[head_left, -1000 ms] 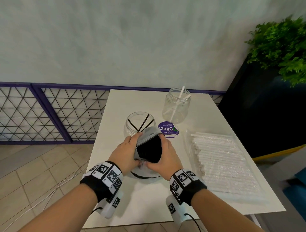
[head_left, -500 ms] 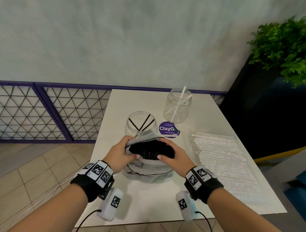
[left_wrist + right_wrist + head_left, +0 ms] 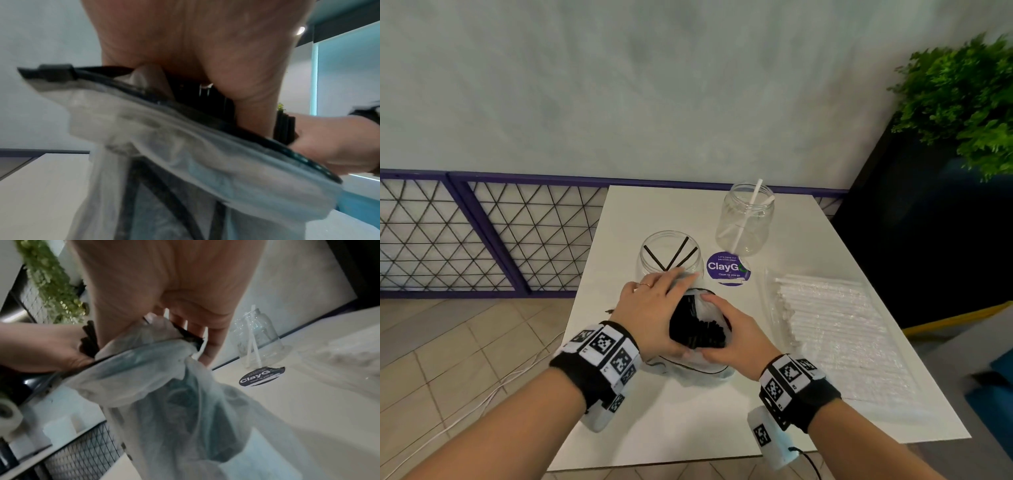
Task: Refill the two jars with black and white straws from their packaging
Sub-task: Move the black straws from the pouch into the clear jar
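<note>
Two hands work one soft pouch (image 3: 714,310) at the near middle of the white table (image 3: 688,421), and inside its open mouth we see the bundle of black straws (image 3: 700,334). Our left hand (image 3: 654,308) reaches into the mouth; in the head view its fingers (image 3: 681,279) look fairly straight over the far rim, and we cannot tell from any view whether the thumb has closed on the straws. Our right hand (image 3: 736,337) curls its fingers round the near right edge of the pouch and holds it open.

The short jar (image 3: 671,260), just behind the pouch, holds three black straws; the taller jar (image 3: 744,219) farther back to the right holds white ones. The sealed pack of white straws (image 3: 832,329) lies at the right of the table, untouched.

We judge the step in hand to be drawing the black bundle out. To do it well, we keep the right hand pinning the pouch wide and low, gather the straws as one tight sheaf rather than a loose few, and pull along their length so the ends do not snag on the zip edge. Then we carry them upright to the short jar.
</note>
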